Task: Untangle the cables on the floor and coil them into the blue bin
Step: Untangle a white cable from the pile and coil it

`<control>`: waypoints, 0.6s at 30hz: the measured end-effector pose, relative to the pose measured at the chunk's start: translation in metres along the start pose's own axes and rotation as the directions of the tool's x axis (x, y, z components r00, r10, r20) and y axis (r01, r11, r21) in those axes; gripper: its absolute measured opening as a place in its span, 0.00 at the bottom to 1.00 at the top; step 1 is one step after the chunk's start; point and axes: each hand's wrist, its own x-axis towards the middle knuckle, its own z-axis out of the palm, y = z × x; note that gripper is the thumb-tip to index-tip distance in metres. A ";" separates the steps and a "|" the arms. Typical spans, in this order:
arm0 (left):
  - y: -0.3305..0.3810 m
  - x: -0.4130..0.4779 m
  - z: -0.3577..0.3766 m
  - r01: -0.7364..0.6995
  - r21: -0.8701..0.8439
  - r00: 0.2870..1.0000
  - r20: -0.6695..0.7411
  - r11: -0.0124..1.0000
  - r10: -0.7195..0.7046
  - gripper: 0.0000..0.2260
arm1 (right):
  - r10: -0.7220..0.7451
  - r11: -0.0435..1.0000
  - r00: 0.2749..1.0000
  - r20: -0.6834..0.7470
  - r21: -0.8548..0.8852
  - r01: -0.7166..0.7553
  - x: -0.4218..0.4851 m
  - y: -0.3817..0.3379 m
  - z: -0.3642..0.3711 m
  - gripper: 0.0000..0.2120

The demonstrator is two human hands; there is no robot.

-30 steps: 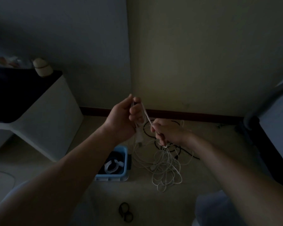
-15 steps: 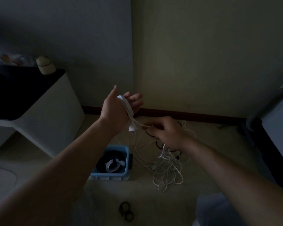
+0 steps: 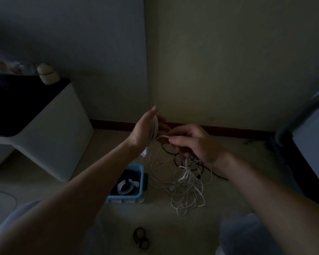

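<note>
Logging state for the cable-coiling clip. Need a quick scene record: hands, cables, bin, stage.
left hand: raised, fingers straight, white cable wound around its palm
right hand: pinches the white cable just beside the left hand
white cable: the rest hangs to a loose tangle on the floor, right of the blue bin
blue bin: on the floor, one white coil inside
black cable: on the floor behind the white tangle, not held
stage: coiling under way, this cable not yet in the bin
</note>
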 end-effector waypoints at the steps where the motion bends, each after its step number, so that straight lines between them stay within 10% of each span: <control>1: -0.002 0.000 0.001 0.014 0.051 0.998 0.056 0.999 -0.017 0.30 | 0.007 1.000 1.000 -0.020 -0.011 -0.007 0.000 0.000 -0.003 0.07; 8: -0.005 -0.008 0.010 0.053 0.341 0.968 0.214 0.939 -0.132 0.40 | -0.135 0.973 0.951 -0.278 -0.218 0.075 0.003 -0.003 -0.023 0.13; 18: -0.007 -0.009 0.009 0.063 0.256 0.944 0.298 0.965 -0.141 0.36 | -0.139 0.965 0.918 -0.371 -0.258 0.042 0.007 0.003 -0.039 0.10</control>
